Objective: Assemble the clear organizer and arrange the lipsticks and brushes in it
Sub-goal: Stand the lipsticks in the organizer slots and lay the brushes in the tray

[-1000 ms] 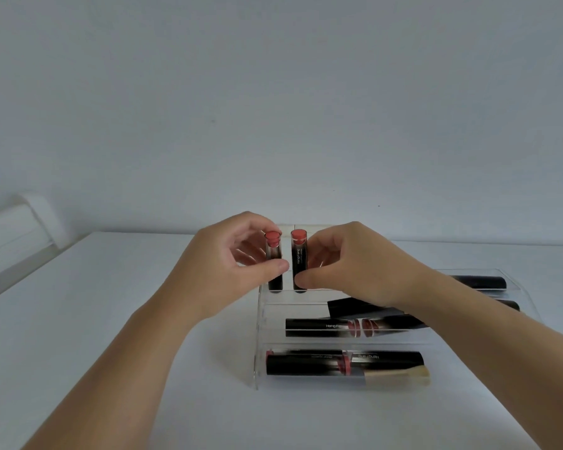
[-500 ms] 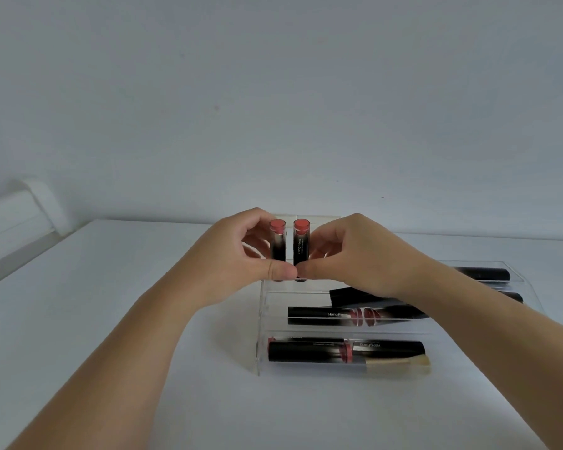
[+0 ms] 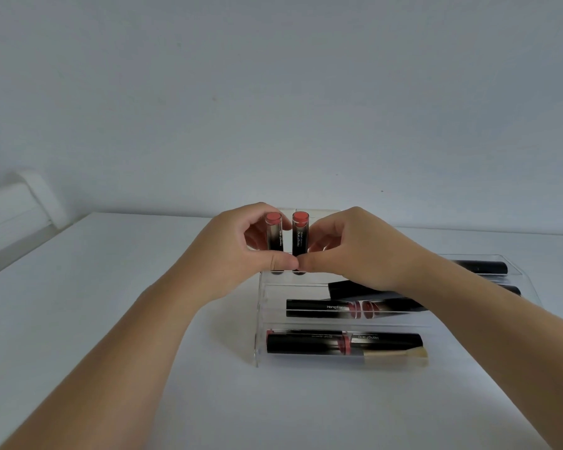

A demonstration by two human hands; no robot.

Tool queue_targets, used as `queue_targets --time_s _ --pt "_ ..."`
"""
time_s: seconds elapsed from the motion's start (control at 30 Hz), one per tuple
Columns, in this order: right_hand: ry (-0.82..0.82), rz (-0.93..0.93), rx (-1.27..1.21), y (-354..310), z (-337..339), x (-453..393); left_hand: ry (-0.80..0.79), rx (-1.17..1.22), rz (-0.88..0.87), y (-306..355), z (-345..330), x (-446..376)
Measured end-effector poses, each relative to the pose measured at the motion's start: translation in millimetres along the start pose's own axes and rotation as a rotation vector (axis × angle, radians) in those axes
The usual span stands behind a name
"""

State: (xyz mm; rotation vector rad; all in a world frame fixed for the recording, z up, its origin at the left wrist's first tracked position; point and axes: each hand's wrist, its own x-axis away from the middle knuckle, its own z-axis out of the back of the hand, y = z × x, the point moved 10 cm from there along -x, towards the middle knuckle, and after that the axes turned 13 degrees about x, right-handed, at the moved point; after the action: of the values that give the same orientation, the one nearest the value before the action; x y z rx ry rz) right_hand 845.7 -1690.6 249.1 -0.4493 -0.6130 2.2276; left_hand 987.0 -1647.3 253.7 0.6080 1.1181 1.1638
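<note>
A: What is lying nearest the bottom of the frame?

B: The clear organizer (image 3: 258,319) is sitting on the white table (image 3: 111,287), centre to right of frame. In its nearest tier, black lipsticks (image 3: 306,344) are lying flat, long axes running left to right, with a pale brush (image 3: 395,356) lying the same way along the front edge.

A: And the tier above?

B: More lipsticks (image 3: 319,308) are lying sideways there, red ends meeting near the middle.

A: What are the hands doing?

B: The left hand (image 3: 228,254) is curling around the left upright lipstick (image 3: 274,235), thumb in front, fingers behind. The right hand (image 3: 358,251) is pinching the right upright lipstick (image 3: 300,235) the same way. The thumb tips are touching. Both tubes are standing vertical in the far tier, red ends pointing up, just beside each other.

A: Any open room?

B: The table is lying bare at left and along the bottom of the frame. Another clear tray (image 3: 517,264) is holding dark tubes at far right, and the wall (image 3: 273,92) is rising behind the table's far edge.
</note>
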Motion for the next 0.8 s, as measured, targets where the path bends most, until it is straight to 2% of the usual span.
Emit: queue_targets --time_s 0.57,0.8 --pt "-0.033 0.021 0.027 -2.3 -0.6 -1.6 -0.078 0.027 0.024 -2.1 -0.8 -1.7" --pt "-0.119 0.014 0.116 -1.7 7.0 -2.1 -0.097 0.113 0.048 -2.2 -5.2 -0.4"
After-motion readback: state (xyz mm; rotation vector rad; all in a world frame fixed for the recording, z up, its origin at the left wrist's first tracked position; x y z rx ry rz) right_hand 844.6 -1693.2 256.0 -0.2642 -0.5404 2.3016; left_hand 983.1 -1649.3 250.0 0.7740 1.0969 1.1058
